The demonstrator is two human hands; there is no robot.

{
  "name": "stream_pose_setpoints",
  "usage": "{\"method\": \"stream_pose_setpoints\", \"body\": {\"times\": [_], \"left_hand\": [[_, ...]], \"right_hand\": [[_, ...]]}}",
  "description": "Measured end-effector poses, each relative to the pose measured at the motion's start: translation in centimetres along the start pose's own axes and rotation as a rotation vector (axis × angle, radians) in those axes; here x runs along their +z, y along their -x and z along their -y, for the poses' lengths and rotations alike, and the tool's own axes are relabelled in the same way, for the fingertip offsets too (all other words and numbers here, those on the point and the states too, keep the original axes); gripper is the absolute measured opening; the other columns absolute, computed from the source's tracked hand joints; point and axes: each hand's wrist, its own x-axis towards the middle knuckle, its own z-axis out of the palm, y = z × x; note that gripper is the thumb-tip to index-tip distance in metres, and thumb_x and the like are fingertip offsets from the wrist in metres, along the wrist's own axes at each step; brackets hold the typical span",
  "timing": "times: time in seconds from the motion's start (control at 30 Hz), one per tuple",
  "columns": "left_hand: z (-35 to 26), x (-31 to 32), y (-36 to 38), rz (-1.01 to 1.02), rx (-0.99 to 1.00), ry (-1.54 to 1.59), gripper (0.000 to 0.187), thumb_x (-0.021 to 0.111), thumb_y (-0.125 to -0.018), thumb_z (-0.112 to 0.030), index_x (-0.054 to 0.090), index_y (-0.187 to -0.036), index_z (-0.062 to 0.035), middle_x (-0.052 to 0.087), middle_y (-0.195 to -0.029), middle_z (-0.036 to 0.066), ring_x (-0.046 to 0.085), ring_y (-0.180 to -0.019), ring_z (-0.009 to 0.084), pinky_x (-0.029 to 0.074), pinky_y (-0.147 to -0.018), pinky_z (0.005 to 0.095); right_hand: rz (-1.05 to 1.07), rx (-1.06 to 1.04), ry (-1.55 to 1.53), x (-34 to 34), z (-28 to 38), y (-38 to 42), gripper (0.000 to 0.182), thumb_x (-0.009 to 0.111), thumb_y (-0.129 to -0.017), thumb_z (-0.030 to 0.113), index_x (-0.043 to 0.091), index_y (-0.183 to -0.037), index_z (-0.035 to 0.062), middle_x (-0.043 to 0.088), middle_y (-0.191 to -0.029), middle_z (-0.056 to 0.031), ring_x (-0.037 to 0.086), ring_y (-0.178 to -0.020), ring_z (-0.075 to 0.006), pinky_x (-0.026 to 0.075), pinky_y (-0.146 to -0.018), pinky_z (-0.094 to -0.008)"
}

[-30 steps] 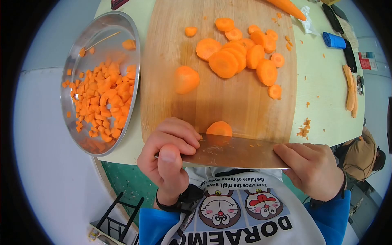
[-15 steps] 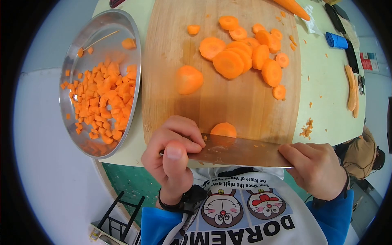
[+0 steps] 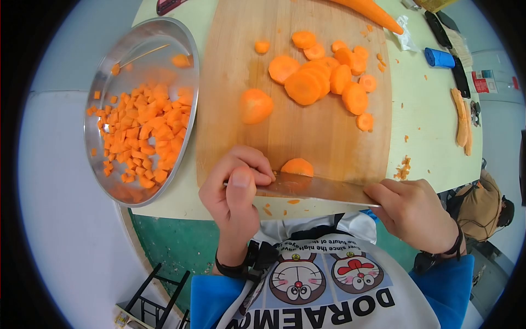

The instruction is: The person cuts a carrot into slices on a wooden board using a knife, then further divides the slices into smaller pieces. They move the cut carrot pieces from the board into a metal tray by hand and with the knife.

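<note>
Left hand (image 3: pixel 234 185) and right hand (image 3: pixel 412 207) pinch a knife (image 3: pixel 329 189) at a carrot slice (image 3: pixel 298 166); apparently mid-cut, the next press calls for even pressure.

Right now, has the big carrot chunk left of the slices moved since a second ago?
No: against the cutting board, the big carrot chunk hasn't visibly shifted any way.

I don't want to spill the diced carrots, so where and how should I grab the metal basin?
Probably pinch the metal basin by its left rim, coming from the left: that edge appears to jut past the table, leaving room underneath, while the right rim is beside the cutting board.
</note>
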Motion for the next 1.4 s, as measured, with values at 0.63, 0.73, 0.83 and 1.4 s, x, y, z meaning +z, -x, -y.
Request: {"method": "stream_pose_setpoints", "body": {"times": [0.63, 0.73, 0.83, 1.4], "left_hand": [[-1.3, -3.5, 2.8, -0.138, 0.646, -0.403, 0.036, 0.050, -0.084, -0.022, 0.049, -0.110, 0.0024, 0.051, -0.103, 0.012, 0.048, -0.099, 0.0224, 0.036, -0.084, 0.0341], [-3.4, -2.6, 1.6, 0.301, 0.362, -0.782, 0.049, 0.066, -0.072, -0.016, 0.051, -0.116, -0.0024, 0.050, -0.105, 0.011, 0.047, -0.101, 0.0253, 0.035, -0.086, 0.0362], [-3.1, -0.8, 0.4, 0.552, 0.219, -0.949, 0.056, 0.073, -0.065, -0.017, 0.053, -0.116, -0.0067, 0.049, -0.104, 0.012, 0.046, -0.099, 0.0279, 0.034, -0.086, 0.0369], [1.4, 2.2, 4.4, -0.005, 0.034, -1.200, 0.050, 0.075, -0.065, -0.039, 0.057, -0.099, -0.0074, 0.049, -0.084, 0.007, 0.048, -0.083, 0.0247, 0.032, -0.076, 0.0368]], "right_hand": [[-0.202, 0.043, -0.150, -1.7, 1.4, 2.2, 0.018, 0.058, -0.085, 0.017, 0.056, -0.078, 0.0011, 0.056, -0.062, -0.0138, 0.057, -0.056, -0.0315, 0.045, -0.049, -0.0386], [-0.446, 0.012, -0.200, -1.7, 1.3, 3.1, 0.013, 0.060, -0.083, 0.014, 0.060, -0.084, 0.0011, 0.054, -0.060, -0.0134, 0.055, -0.052, -0.0300, 0.044, -0.048, -0.0368], [-0.480, 0.138, -0.199, -1.8, 1.0, 4.1, 0.012, 0.062, -0.082, 0.012, 0.061, -0.086, 0.0002, 0.054, -0.060, -0.0137, 0.053, -0.050, -0.0290, 0.042, -0.047, -0.0351], [-0.413, 0.202, -0.163, -0.5, -1.5, 4.7, 0.012, 0.063, -0.081, 0.011, 0.060, -0.083, -0.0009, 0.056, -0.063, -0.0142, 0.055, -0.052, -0.0293, 0.043, -0.048, -0.0342]]}}
